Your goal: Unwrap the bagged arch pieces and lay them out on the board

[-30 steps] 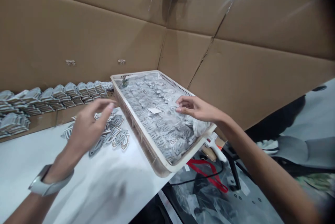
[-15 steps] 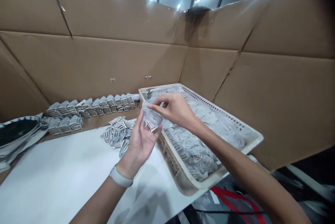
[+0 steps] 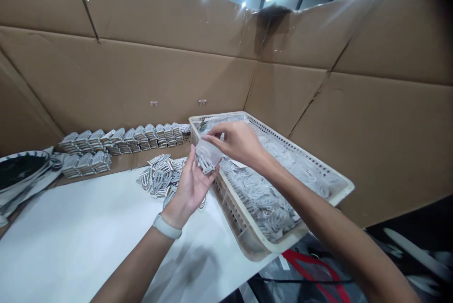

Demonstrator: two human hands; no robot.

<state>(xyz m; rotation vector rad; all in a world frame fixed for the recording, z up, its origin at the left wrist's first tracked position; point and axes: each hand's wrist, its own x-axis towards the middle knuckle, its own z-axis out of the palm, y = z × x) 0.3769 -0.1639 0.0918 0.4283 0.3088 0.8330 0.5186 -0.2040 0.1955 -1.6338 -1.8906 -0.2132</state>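
My left hand (image 3: pixel 191 189), with a pale band on its wrist, is closed around a small bunch of grey-and-white shield-shaped patches (image 3: pixel 204 162). Between the thumb and fingertips of my right hand (image 3: pixel 243 143) is the upper edge of a whitish translucent sheet (image 3: pixel 213 151), which lies partly over the patches. Whether the sheet is stuck to a patch I cannot tell. Just beyond my left hand, a loose heap of similar patches (image 3: pixel 159 176) rests on the white table (image 3: pixel 88 227). Both hands are over the near left rim of a plastic basket (image 3: pixel 247 237).
Many pale pieces and translucent sheets fill the basket. Stacked patches (image 3: pixel 141 138) stand in rows along the cardboard wall (image 3: pixel 123 76). A dark round dish (image 3: pixel 23 171) sits at far left. Below the table edge lies a bag with a red strap (image 3: pixel 311 270).
My right hand has drawn the translucent sheet slightly up and right, so more of the sheet shows. A patch on the table near my left wrist has come into view.
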